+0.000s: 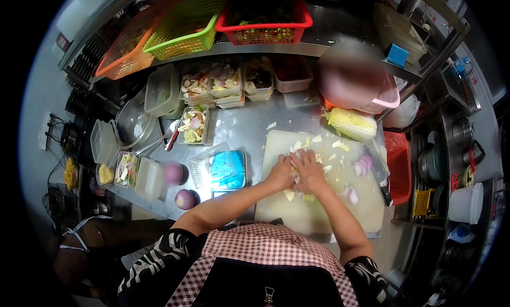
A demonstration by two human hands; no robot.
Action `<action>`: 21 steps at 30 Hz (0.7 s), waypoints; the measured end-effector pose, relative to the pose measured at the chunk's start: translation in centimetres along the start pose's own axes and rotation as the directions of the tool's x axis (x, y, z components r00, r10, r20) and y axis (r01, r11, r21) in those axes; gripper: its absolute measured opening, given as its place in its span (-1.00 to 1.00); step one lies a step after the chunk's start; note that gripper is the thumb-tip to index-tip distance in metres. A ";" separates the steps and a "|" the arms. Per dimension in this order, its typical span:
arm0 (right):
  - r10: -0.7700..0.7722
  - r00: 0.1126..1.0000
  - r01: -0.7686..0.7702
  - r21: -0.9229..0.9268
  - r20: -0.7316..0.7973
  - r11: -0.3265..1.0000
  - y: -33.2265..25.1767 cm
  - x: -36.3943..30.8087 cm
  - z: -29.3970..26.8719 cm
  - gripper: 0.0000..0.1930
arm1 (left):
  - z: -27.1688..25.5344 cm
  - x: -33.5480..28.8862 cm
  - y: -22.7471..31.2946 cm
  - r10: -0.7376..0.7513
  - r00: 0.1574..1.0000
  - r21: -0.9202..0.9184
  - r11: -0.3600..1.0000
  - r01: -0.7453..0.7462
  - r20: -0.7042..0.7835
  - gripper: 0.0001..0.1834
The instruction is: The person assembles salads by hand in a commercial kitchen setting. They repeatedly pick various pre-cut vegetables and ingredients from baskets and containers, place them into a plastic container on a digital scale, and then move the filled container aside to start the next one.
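Note:
Over the white cutting board (276,211), my left hand (281,174) and my right hand (309,172) are close together, cupped around a small heap of chopped pale cabbage (293,171). The right hand's fingers stretch forward over the pieces; the left hand's fingers are partly hidden. Loose cabbage bits (341,145) are scattered beyond and beside the hands. To their right lie cut purple onion pieces (363,164) and onion slices (349,194). A knife with a wide blade (376,161) and black handle (386,196) rests along the board's right edge.
Behind the board lies a napa cabbage (350,124). Left stand a clear plastic basket (208,163) on a blue-topped device (227,170), a whole purple onion (185,199), and a tub of cut vegetables (193,125). A red bin (398,169) is right; a shelf holds a red basket (264,35).

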State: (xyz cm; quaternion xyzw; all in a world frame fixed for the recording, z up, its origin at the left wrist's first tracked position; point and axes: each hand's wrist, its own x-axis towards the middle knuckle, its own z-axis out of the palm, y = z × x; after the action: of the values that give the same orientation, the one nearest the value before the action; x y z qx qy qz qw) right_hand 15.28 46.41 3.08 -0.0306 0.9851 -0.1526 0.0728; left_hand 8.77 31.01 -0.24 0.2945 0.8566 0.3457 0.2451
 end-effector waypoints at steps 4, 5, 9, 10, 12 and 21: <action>-0.081 0.974 0.091 0.036 -0.213 0.995 1.1 0.1 2.4 -0.27 | -2.8 -0.3 1.6 -0.011 0.973 0.028 1.000 0.004 0.232 -0.22; -0.083 0.968 0.094 0.036 -0.237 0.995 0.9 0.1 2.8 -0.33 | -3.7 -0.6 2.0 -0.016 0.950 0.031 0.999 0.006 0.312 -0.24; -0.020 0.970 0.040 0.080 -0.241 0.996 -0.4 0.7 2.9 -0.51 | -5.1 -5.2 1.5 0.247 0.968 0.085 0.966 -0.244 -0.032 -0.37; 0.019 0.976 0.004 0.105 -0.217 0.994 -0.8 0.9 2.9 -0.53 | -6.5 -6.4 1.4 0.291 0.953 0.049 0.957 -0.287 -0.088 -0.39; 0.015 0.963 0.014 0.106 -0.269 0.994 -0.3 0.9 3.5 -0.53 | -10.4 -9.5 0.6 0.355 0.912 -0.014 0.931 -0.365 -0.208 -0.41; 0.443 0.892 -0.185 0.817 -0.095 0.546 -1.3 -0.4 -1.1 -0.67 | -15.8 -20.5 -14.7 -0.491 0.648 -0.585 0.807 0.086 -0.582 -0.24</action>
State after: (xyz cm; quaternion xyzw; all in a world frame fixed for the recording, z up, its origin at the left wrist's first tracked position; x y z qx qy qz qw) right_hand 15.56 45.59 4.59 0.2060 0.8030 -0.5577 -0.0401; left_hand 8.43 1.50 3.49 -0.0837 0.7967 0.5983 0.0178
